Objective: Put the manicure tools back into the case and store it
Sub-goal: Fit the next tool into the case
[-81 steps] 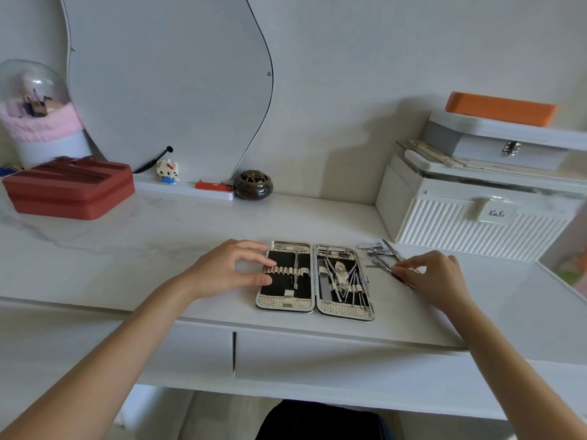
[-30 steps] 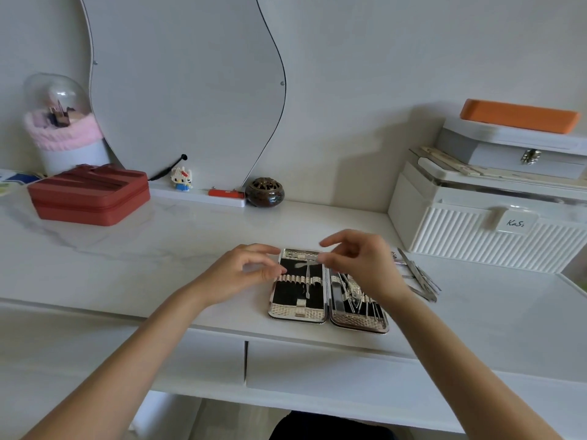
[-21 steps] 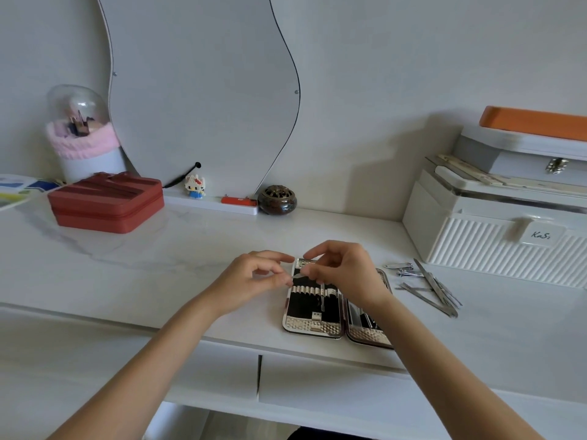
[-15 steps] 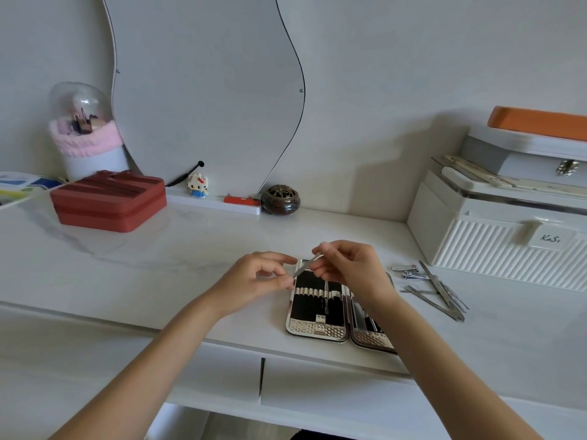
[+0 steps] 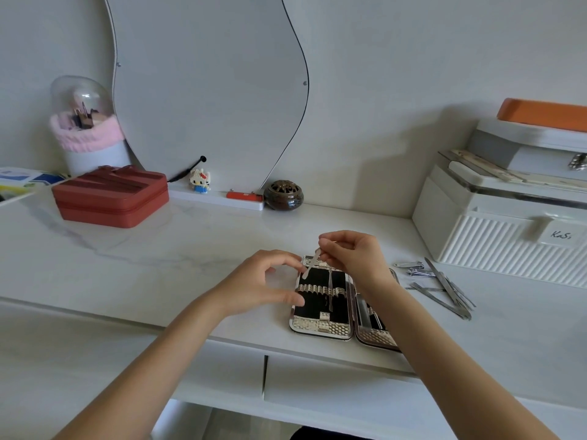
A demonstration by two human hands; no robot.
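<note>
Head view: right hand (image 5: 355, 255) pinches file (image 5: 310, 265) above case (image 5: 320, 325)

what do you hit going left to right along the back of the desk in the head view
brush holder → red case → cat figurine → brown incense burner → white ribbed box

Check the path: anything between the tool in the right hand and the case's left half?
Nothing visible. The right hand pinches the slim tool just above the open case; the left hand steadies its left edge, beside the path.
</note>
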